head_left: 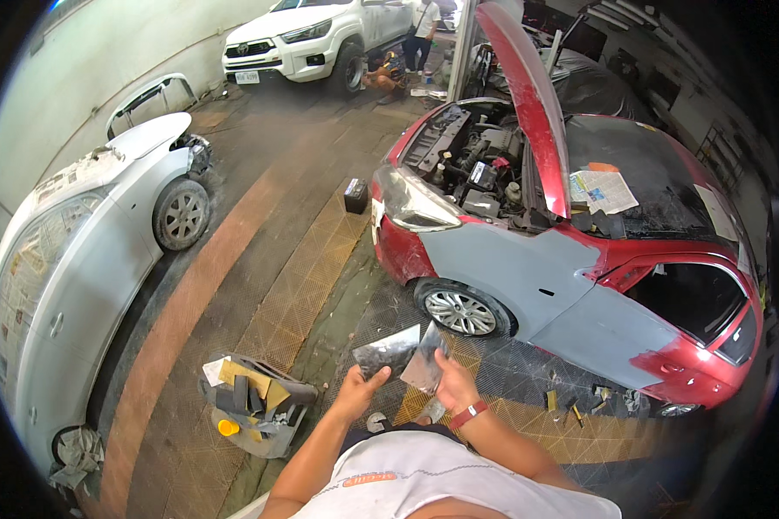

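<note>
My left hand [357, 392] is closed on a flat, shiny grey plate [386, 348], with the thumb on top of it. In my right hand [453, 383] is a second flat plate [422, 367], duller and brownish grey. The two plates are held in front of my waist, their inner edges close together; whether they touch I cannot tell. Just beyond them stands a red car [502, 259] with grey patches on its fender and door and its hood [532, 95] raised.
A worn grey stand [277, 432] with sanding papers, dark blocks and a yellow cap is at my left. Past it sits a pale, partly papered car [104, 259]. A battery [356, 196] stands on the floor. A white pickup [312, 39] and two people [398, 69] are far off.
</note>
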`<state>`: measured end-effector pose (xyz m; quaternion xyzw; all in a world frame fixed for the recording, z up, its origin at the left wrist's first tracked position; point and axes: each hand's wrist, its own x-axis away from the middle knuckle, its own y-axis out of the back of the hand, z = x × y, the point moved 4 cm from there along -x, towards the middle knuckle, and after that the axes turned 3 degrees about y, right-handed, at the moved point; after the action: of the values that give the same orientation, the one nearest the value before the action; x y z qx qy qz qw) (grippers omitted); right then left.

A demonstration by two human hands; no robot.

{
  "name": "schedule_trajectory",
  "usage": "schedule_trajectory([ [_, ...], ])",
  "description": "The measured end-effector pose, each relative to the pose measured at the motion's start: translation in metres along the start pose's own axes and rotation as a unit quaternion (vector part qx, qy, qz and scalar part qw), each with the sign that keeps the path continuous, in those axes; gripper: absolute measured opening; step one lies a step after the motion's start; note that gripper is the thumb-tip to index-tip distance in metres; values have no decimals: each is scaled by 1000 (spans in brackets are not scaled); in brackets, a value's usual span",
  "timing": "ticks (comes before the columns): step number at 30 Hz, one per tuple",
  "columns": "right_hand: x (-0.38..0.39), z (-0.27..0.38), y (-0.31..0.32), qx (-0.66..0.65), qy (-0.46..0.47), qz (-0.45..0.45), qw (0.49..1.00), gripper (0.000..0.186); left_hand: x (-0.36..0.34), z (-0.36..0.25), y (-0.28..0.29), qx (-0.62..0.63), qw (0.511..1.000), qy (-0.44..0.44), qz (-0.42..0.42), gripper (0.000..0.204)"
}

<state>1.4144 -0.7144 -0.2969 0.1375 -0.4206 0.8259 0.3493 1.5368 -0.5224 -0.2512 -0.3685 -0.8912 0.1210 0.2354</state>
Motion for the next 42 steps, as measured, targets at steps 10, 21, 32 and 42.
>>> schedule_trajectory([
  [10,7,68,-61,442,251,110,854,36,-5,26,-2,-192,980,27,40,40],
  [21,-11,31,-52,490,189,186,830,29,11,10,6,-270,958,89,44,43],
  [32,-30,51,-43,500,257,73,824,43,13,4,4,-217,974,42,57,41],
  [42,-42,89,-33,532,310,4,788,43,16,-22,10,-292,951,96,-31,34],
])
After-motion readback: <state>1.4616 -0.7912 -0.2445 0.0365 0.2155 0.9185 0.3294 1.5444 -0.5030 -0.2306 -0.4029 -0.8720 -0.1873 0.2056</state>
